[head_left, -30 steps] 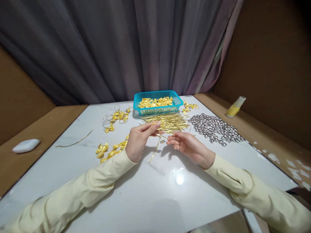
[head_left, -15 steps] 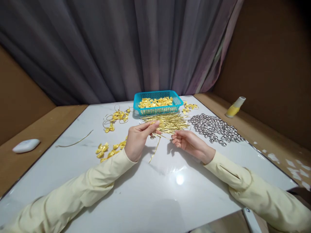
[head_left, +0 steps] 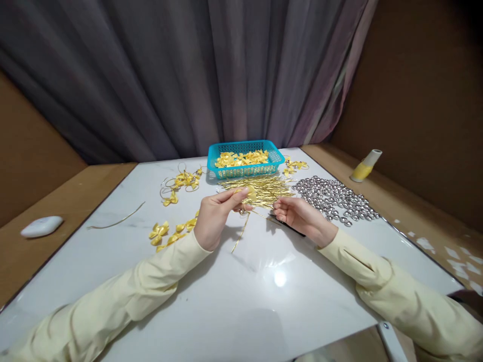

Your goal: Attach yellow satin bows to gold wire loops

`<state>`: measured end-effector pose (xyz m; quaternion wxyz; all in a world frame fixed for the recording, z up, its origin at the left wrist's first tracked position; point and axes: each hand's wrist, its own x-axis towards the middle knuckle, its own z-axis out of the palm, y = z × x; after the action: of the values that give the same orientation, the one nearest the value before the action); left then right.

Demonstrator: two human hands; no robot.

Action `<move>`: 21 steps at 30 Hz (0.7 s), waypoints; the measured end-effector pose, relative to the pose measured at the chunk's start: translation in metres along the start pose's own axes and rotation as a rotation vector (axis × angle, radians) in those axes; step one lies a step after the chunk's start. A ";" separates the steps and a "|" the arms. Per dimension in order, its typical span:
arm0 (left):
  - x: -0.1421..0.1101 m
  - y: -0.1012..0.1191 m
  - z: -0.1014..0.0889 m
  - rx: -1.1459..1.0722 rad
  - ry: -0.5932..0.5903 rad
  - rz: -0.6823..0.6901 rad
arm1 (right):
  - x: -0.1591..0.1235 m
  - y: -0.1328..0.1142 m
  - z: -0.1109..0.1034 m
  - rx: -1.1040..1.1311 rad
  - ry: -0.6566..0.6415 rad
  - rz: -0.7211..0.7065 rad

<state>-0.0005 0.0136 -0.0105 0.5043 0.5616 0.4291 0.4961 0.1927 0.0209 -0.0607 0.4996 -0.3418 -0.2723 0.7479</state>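
Note:
My left hand point(head_left: 215, 216) is closed, pinching a yellow ribbon bow point(head_left: 250, 192) between thumb and forefinger. A small shiny piece point(head_left: 242, 212) shows just under those fingers. A thin gold wire point(head_left: 264, 216) slants from there toward my right hand point(head_left: 298, 216), whose fingers are curled in; whether they grip the wire is hidden. Another gold wire point(head_left: 240, 234) points down toward the table below my left hand. A dark flat object point(head_left: 292, 229) peeks out beneath my right hand. Behind both hands lies a heap of gold wires point(head_left: 264, 188).
A blue basket point(head_left: 245, 175) of yellow bows stands at the back. Silver beads point(head_left: 332, 196) are spread at right. Wired bows point(head_left: 184, 179) and loose bows point(head_left: 158, 232) lie left, near a single wire point(head_left: 116, 220). A white case point(head_left: 41, 227) and yellow-wrapped tube point(head_left: 366, 166) flank the table.
My right hand has shifted slightly right and up, and the dark object under it now shows. More of the slanting wire is visible. My left hand stays almost still with the bow.

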 end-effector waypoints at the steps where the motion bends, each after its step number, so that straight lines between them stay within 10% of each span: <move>1: 0.000 0.000 0.000 -0.011 -0.002 -0.007 | 0.000 -0.001 0.000 0.002 0.003 -0.001; 21: 0.000 0.003 0.000 -0.091 -0.036 -0.065 | 0.003 -0.023 -0.019 -0.038 0.086 -0.106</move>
<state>-0.0008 0.0131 -0.0072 0.5530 0.5325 0.4150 0.4883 0.2192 0.0330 -0.0558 0.5434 -0.3681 -0.2823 0.6997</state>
